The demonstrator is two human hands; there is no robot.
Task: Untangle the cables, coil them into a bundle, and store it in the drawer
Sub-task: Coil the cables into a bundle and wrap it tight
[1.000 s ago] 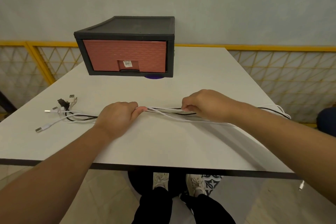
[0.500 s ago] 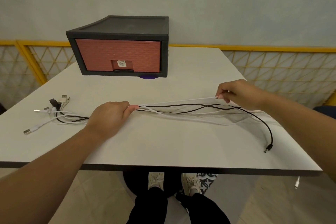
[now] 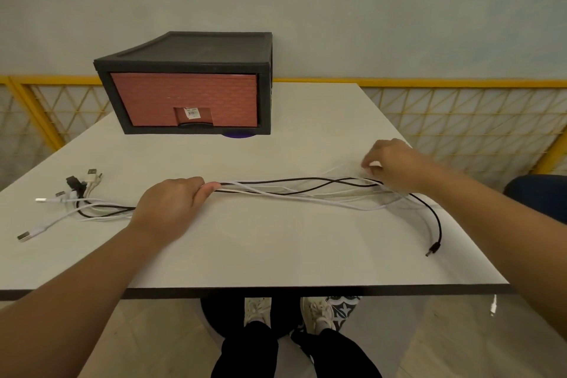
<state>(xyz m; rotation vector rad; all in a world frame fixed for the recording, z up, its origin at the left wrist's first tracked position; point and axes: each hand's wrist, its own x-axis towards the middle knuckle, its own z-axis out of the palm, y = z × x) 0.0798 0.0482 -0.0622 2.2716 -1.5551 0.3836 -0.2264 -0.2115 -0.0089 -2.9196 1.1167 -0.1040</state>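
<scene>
Left hand (image 3: 171, 209) grips the cables (image 3: 291, 190) on the worktop (image 3: 276, 248), right hand (image 3: 394, 164) fingers pinch one of them; best draw it out slowly, others pinned

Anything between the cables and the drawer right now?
Nothing lies on the table between the cables and the drawer. The one barrier is the drawer itself: its red front sits shut in the black frame, so it needs pulling open. The left hand and right hand both hold the cables.
</scene>
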